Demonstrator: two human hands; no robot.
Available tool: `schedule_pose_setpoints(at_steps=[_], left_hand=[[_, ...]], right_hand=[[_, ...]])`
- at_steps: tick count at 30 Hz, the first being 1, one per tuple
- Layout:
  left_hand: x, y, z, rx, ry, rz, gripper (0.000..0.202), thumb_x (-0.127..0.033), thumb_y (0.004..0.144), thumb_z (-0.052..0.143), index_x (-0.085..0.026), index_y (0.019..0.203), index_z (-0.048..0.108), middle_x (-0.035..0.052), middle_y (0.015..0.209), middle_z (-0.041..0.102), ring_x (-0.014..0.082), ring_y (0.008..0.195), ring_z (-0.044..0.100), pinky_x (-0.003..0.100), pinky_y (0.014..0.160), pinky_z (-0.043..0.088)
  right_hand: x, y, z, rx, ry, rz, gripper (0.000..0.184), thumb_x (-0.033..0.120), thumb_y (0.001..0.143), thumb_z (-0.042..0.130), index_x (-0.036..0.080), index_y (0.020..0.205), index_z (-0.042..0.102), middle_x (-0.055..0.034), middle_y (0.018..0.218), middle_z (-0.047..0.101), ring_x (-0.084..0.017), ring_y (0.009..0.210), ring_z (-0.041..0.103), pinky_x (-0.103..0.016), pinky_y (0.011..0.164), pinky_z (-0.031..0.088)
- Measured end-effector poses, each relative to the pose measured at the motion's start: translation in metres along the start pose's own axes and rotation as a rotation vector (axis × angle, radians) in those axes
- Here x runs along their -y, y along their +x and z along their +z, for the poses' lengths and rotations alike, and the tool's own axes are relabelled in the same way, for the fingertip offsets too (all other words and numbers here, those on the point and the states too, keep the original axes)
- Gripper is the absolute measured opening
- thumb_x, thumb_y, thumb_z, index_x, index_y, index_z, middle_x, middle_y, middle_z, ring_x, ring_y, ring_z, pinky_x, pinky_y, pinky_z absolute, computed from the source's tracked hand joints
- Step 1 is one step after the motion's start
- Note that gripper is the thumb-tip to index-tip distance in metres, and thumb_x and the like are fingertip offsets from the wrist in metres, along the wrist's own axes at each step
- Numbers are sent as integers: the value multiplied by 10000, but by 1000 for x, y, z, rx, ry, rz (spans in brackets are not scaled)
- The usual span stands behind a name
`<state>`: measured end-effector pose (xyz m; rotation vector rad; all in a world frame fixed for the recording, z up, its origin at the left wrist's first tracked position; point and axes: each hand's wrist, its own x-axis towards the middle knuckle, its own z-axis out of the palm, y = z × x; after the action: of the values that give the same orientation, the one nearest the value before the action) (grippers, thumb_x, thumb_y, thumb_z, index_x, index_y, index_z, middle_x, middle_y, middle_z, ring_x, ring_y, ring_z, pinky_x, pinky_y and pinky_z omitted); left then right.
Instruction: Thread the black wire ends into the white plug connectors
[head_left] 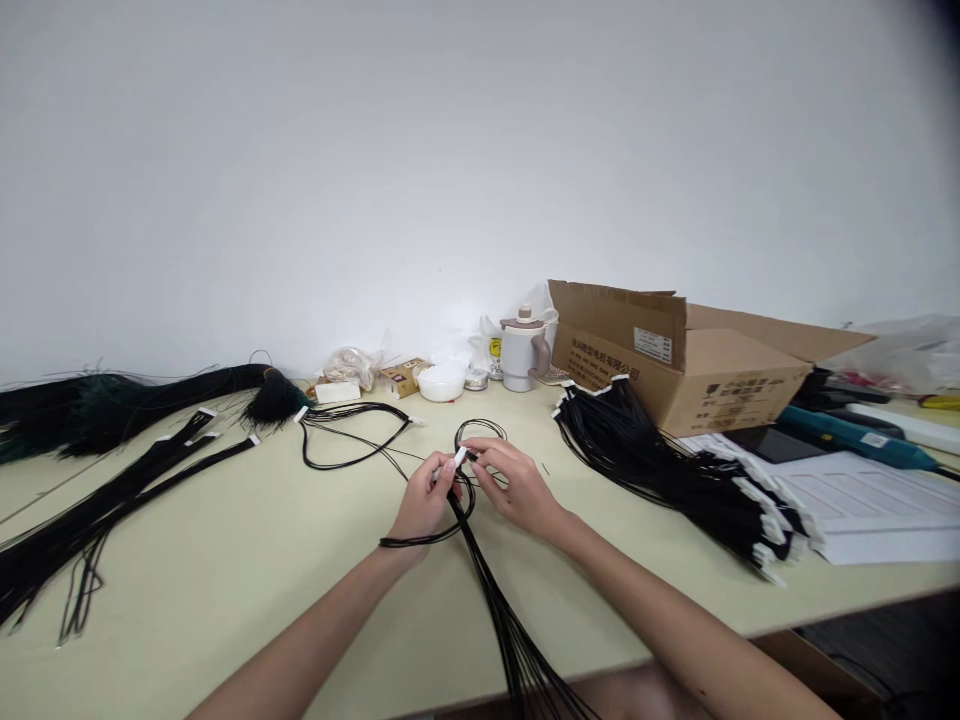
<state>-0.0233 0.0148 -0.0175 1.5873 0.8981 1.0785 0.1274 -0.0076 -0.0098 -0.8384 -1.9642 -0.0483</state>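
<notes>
Middle of the table (247,590), a little back from the near edge: a black wire bundle (504,620) is held by both hands. The left hand (421,508) is closed, fingers curled round the strands, thumb and forefinger pinched on a white tab (454,461) at the bundle's top. The right hand (516,488) is set just beside it, fingers bent and pinched on the same bundle, where a small loop is formed beyond the fingertips. From the hands the strands are fanned toward the near edge and carried over it, out of view.

A loose wire loop (352,440) is laid behind the left hand, apart from it. Toward the left edge, long black strands (112,495) with white tabs are spread; a dark tufted bundle (120,400) is seen behind them at the wall. Right of the hands, a heap of tabbed wires (697,480) is piled against a cardboard box (679,365). At the far edge a white kettle (521,352) and a white bowl (442,382) are set. White sheets (870,505) and a teal tool (847,432) are noted toward the right edge.
</notes>
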Motion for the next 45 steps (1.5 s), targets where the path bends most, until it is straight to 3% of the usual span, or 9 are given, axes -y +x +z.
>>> schedule_pose_setpoints(at_steps=[8,12,15,19,22,24,29,45], left_hand=[[-4,-1,2,20,-34,-40,312,-448,755,457,-136,750,479,-26,557,472,56,533,426,181,550,327],[-3,-1,2,22,-288,-159,303,-426,729,513,-128,714,462,-20,571,488,47,533,435,173,540,339],[-3,0,-1,38,-559,-254,269,-360,700,576,-117,786,500,19,744,570,62,613,508,217,644,422],[-2,4,-8,23,-764,-346,208,-254,687,605,-108,816,532,68,902,614,117,732,585,286,771,453],[-2,6,-9,17,-819,-360,138,-225,713,576,-109,783,551,58,839,633,113,726,588,262,738,457],[-4,5,-8,22,-827,-374,116,-219,726,560,-112,769,564,31,750,628,84,659,568,218,664,442],[-12,1,-4,60,-859,-417,84,-199,703,584,-121,721,557,-11,656,587,61,597,524,198,594,391],[-14,-2,-1,85,-791,-522,97,-242,744,498,-149,739,472,-31,612,512,68,560,482,225,604,341]], right_hand=[[0,1,-1,3,8,-2,76,136,837,420,170,789,468,-65,1055,549,-132,983,505,-283,821,434],[-4,1,0,19,-84,-11,84,164,848,425,173,794,488,-59,1040,563,-141,957,514,-306,813,441],[-10,1,-2,-38,-247,-44,72,188,839,462,171,886,515,-75,1097,536,-169,1012,484,-347,849,430],[-12,-1,-8,-196,-457,-246,237,142,795,527,178,1028,504,-81,1131,519,-184,1080,431,-355,894,417],[-10,-3,-5,-161,-484,-463,250,107,790,532,190,1026,514,-41,1025,572,-141,1008,465,-320,893,420],[-8,-5,0,-94,-482,-514,220,106,799,527,182,1006,521,-20,971,590,-118,957,480,-309,887,417],[-8,-7,8,-39,-485,-497,185,95,804,522,166,974,528,-12,917,599,-117,936,480,-305,834,410],[-6,-5,7,-67,-477,-425,104,146,817,505,181,914,516,-13,803,590,-121,821,475,-298,758,380]])
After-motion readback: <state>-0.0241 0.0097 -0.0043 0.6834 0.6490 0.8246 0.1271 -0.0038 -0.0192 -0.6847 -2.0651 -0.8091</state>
